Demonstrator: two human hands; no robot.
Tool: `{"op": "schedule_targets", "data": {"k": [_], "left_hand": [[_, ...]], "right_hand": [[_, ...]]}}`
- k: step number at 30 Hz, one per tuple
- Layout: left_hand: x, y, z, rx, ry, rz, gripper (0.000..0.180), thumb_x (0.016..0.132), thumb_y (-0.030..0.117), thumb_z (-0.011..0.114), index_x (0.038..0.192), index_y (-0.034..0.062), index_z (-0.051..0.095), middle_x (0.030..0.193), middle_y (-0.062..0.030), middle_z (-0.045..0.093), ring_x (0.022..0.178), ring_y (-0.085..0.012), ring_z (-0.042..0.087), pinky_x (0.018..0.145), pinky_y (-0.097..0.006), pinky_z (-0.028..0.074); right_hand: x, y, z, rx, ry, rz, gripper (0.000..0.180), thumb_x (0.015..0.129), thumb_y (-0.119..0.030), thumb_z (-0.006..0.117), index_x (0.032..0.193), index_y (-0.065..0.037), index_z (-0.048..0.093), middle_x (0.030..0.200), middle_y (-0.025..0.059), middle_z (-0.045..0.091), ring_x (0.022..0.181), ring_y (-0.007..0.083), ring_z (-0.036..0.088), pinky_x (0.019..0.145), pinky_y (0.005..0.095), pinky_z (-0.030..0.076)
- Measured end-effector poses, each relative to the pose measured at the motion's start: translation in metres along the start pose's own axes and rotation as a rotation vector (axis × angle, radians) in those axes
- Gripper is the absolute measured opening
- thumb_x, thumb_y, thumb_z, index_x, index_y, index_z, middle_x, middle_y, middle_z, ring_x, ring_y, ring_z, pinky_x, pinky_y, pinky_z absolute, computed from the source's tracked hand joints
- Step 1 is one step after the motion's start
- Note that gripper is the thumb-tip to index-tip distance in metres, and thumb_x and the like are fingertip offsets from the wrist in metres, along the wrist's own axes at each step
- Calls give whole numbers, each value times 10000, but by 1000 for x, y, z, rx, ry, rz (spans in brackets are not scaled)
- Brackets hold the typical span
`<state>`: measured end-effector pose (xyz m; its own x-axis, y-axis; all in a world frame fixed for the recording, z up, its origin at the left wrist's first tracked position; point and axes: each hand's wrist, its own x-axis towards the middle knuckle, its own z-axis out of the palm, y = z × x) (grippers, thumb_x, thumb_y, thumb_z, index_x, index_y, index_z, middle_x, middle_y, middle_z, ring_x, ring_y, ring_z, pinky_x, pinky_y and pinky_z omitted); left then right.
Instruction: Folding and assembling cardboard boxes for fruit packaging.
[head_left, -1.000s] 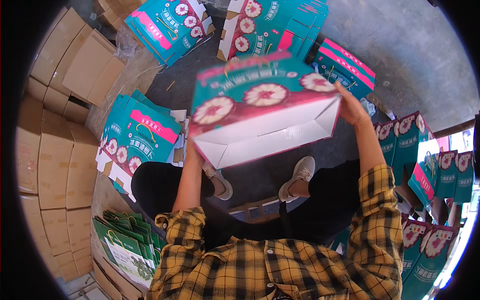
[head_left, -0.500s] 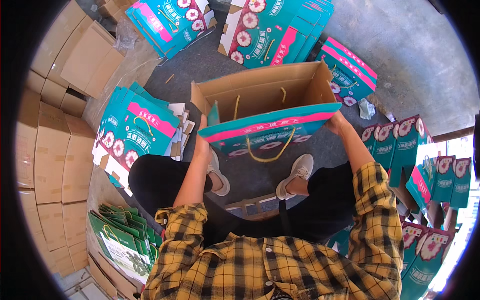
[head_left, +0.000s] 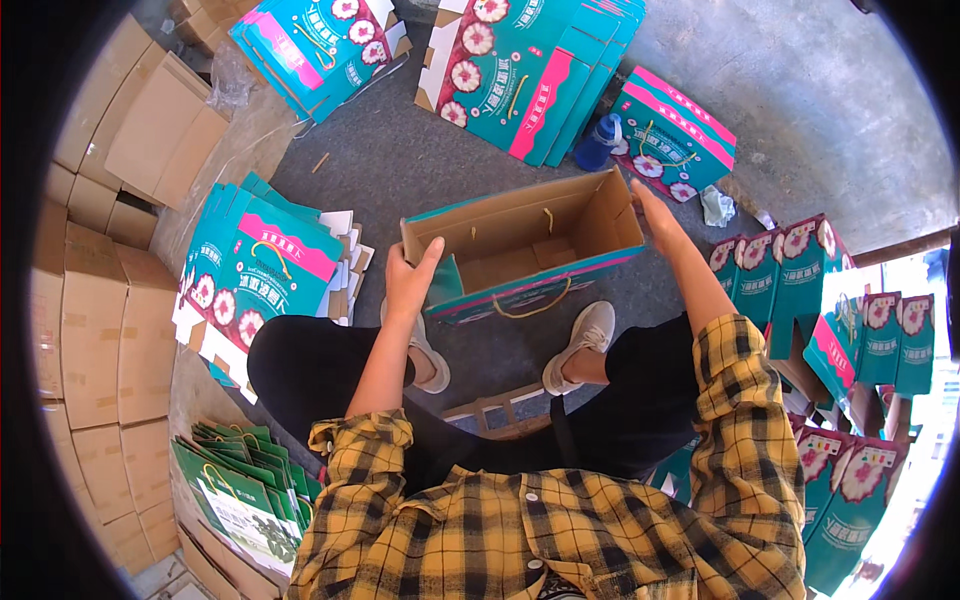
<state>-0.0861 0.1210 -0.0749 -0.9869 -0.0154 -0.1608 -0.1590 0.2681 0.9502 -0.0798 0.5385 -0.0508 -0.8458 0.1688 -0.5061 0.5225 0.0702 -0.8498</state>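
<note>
An open-topped gift carton point(head_left: 545, 262), teal and pink outside and brown inside, stands upright between my knees and beyond my shoes. Yellow cord handles hang on its long walls. My left hand point(head_left: 408, 282) grips its left end, thumb up by the near corner and fingers along the outside. At the opposite end, my right hand point(head_left: 656, 218) has its fingers stretched out flat beside the short wall; whether they touch it, I cannot tell. A finished-looking teal carton point(head_left: 672, 135) with a cord handle rests farther right, next to a blue bottle point(head_left: 597, 143).
Flattened teal cartons lie in a left stack point(head_left: 255, 270) and a far stack point(head_left: 530, 75). Green bags point(head_left: 240, 490) lean at lower left, near brown boxes point(head_left: 95, 320). Upright teal cartons point(head_left: 790, 270) line the right. Crumpled paper point(head_left: 717, 206) sits on the floor.
The carton has been lowered and its opening has turned up toward me. My right hand's grip has loosened into straight fingers. The blue bottle, hidden before, now shows.
</note>
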Motion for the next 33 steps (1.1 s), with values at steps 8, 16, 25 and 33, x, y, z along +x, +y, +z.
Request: {"op": "schedule_targets", "data": {"k": [8,16,25,33], "left_hand": [[7,-11,14,209,117,228,728,798,391,695,1316,-41,422,1273,-239,509,1184,-333,506,1003,-402,386],[-6,17,8,69,226,154,365,945,295,496,1155,6,574,1109,-178,620,1041,-320,591,900,-404,443],[-21,19,20,448,-176,174,572,881,455,552,1202,-19,554,1223,-242,557,1172,-360,517,991,-423,392],[-30,39,19,816,-331,247,681,796,527,629,1125,-66,564,1220,-284,524,1192,-397,473,987,-437,394]], "right_hand": [[-1,-16,18,-882,291,-389,679,791,-591,603,1122,2,586,919,196,670,869,296,659,742,404,500],[-18,-50,44,-1001,408,-313,566,808,-526,629,1051,-17,585,958,171,676,891,323,655,764,431,501],[10,-24,56,-887,201,-171,583,837,-560,552,1005,-7,636,994,185,669,963,345,636,825,433,495],[-7,-25,65,-1662,-207,-179,354,851,-354,578,998,-39,641,975,188,661,921,363,636,794,478,505]]}}
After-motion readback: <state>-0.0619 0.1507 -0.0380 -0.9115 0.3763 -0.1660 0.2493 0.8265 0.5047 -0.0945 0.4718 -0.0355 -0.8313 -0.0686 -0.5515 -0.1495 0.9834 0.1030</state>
